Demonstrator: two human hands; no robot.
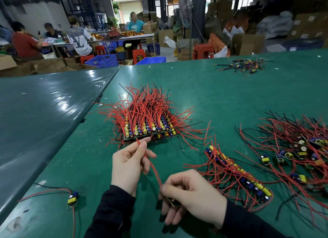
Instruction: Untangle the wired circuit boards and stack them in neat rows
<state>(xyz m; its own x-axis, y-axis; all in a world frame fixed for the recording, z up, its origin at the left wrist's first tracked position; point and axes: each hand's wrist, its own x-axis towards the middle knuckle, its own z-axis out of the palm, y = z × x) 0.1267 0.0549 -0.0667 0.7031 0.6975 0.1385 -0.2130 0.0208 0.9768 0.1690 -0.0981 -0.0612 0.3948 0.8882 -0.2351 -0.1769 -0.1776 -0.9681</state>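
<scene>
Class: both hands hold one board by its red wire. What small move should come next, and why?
Probably carry the board in the right hand forward onto the stacked block: the left hand already pinches its red wire straight, free of the tangled pile.

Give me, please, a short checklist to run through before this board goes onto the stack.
1. Red wire pulled straight between both hands: ok.
2. Left hand pinches the wire's far end: ok.
3. Right hand has a grip on the board itself: cannot tell, the fingers hide it.
4. Held wire free of the loose tangle at right: ok.
5. Stack sits in even rows: ok.
6. Held wire free of the stack's front edge: cannot tell, its tip is close to it.
</scene>
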